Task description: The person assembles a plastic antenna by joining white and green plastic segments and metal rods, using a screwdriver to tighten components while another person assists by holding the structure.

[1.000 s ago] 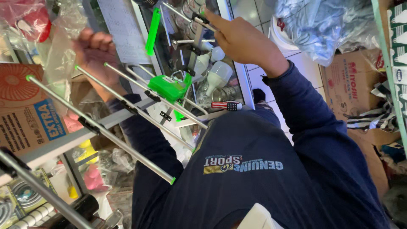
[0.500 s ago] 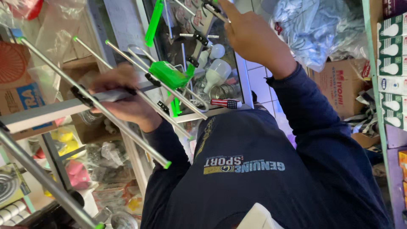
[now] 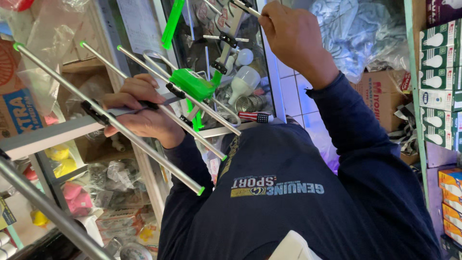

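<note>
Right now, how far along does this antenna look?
Several silver rods with green tips already sit crosswise on the antenna boom, and the green plastic housing is mounted. The left hand steadies the boom in its grip; the right hand holds a rod at the far end. That end seems unfinished, and a screwdriver lies nearby.

Upper right: crumpled clear plastic bags (image 3: 356, 33) heaped above a brown cardboard box (image 3: 385, 98)
Right edge: green-and-white bulb cartons (image 3: 439, 91) stacked on a shelf, orange boxes (image 3: 451, 195) below them
Centre top: white light bulbs (image 3: 244, 77) behind glass
Left: brown cardboard box with blue print (image 3: 21, 108)
Lower left: yellow and pink items (image 3: 65, 171) in plastic on shelves
</note>
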